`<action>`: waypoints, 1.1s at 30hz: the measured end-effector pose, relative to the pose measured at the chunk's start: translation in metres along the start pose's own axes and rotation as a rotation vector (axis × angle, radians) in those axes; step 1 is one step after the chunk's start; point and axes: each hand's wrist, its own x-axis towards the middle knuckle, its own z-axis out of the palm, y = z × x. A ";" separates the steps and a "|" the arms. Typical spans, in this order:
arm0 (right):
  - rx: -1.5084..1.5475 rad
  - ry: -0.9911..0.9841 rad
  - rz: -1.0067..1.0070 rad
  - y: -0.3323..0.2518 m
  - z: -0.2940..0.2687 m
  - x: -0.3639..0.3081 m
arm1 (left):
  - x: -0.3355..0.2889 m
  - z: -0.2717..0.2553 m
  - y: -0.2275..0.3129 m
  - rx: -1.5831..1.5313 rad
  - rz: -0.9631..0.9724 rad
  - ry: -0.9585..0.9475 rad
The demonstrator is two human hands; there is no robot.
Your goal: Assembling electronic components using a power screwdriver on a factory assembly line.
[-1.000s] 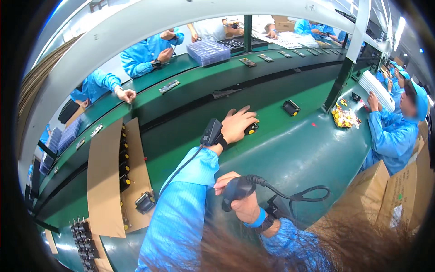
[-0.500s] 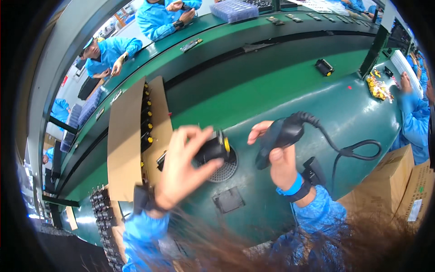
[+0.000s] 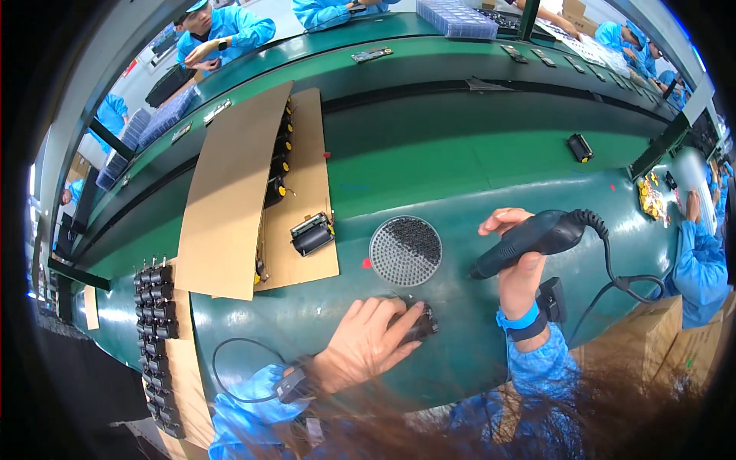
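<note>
Steadying the black part (image 3: 423, 328) on the near side of the green bench (image 3: 322, 307) is, in the head view, work for the left hand (image 3: 366, 337), its bent fingers closed around the part's left end; their pressure cannot be told. The right hand (image 3: 525, 272), curled around a black corded tool (image 3: 537, 236), should guide the tip squarely, clear of those fingers and the round dish (image 3: 389, 264) just beyond.

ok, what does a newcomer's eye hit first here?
First, the black corded tool in the right grip, right of centre. Next, the round grey dish of small black pieces near the middle, with the left grip on a black part just below it. Then the large tan cardboard sheet, left of centre.
</note>
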 end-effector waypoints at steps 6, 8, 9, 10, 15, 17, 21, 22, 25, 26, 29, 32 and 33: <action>0.040 -0.008 0.026 0.002 -0.001 -0.002 | -0.004 0.015 -0.010 -0.054 0.040 0.121; 0.048 0.007 0.034 0.002 -0.001 -0.003 | -0.005 0.013 -0.006 -0.018 0.030 0.101; 0.046 0.001 0.034 0.002 -0.001 -0.003 | -0.005 0.013 -0.005 0.021 0.022 0.077; 0.082 0.000 0.063 0.002 -0.001 -0.003 | -0.004 0.015 -0.005 0.018 0.020 0.082; 0.182 -0.021 0.134 0.001 -0.003 -0.005 | -0.009 0.025 -0.010 0.047 -0.002 0.053; 0.167 -0.100 0.157 0.000 -0.007 -0.005 | -0.012 0.028 -0.009 0.042 0.000 0.056; 0.234 -0.006 0.085 -0.018 0.019 0.004 | -0.015 0.022 -0.009 0.070 0.009 0.010; 0.222 -0.010 0.087 -0.021 0.026 0.008 | -0.016 0.023 -0.011 0.058 0.010 0.016; 0.371 -0.113 0.127 -0.026 0.054 0.015 | -0.020 0.024 -0.015 -0.004 0.014 0.031; 0.289 -0.153 0.098 -0.023 0.066 0.017 | -0.020 0.023 -0.018 -0.027 0.018 0.026; 0.318 -0.208 0.110 -0.004 0.088 0.015 | -0.018 0.018 -0.021 -0.062 0.025 0.025; 0.297 -0.194 0.133 0.012 0.093 0.012 | -0.020 0.017 -0.023 -0.076 0.023 0.032; 0.262 -0.189 0.125 0.014 0.095 0.013 | -0.021 0.017 -0.023 -0.082 0.026 0.033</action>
